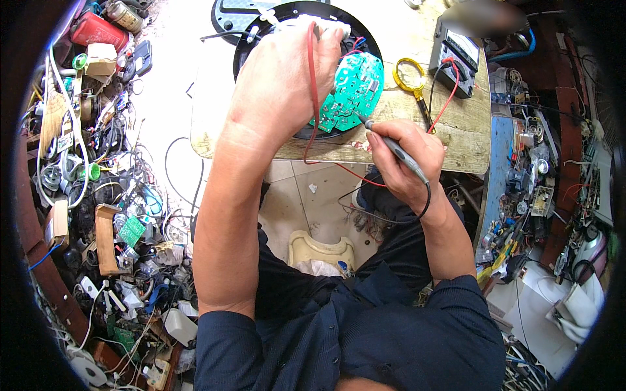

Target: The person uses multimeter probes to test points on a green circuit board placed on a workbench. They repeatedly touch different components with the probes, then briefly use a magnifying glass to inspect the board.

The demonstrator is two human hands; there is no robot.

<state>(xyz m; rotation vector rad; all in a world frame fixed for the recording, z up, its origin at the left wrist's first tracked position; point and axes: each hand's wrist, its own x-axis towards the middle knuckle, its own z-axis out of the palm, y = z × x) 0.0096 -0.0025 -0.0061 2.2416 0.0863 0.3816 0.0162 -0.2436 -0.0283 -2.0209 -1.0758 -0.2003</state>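
A green circuit board (357, 85) lies in a round black housing (372, 40) on the table. My right hand (409, 156) is closed around a grey-black test probe (399, 154), its tip at the board's lower right edge. Over the housing, my left hand (277, 85) is closed on a red test probe (313, 72); its red lead hangs down beside the wrist. The left fingertips and that probe's tip are hidden. Red and black leads plug into a dark multimeter (450, 64) at the table's right.
A yellow-rimmed magnifying glass (409, 75) lies between the housing and the multimeter on the wooden table (466, 140). Heaps of wires and electronic parts (124, 215) fill the left side, with more scrap (521, 195) at right. Below, a cream plastic stool (319, 246) stands between my legs.
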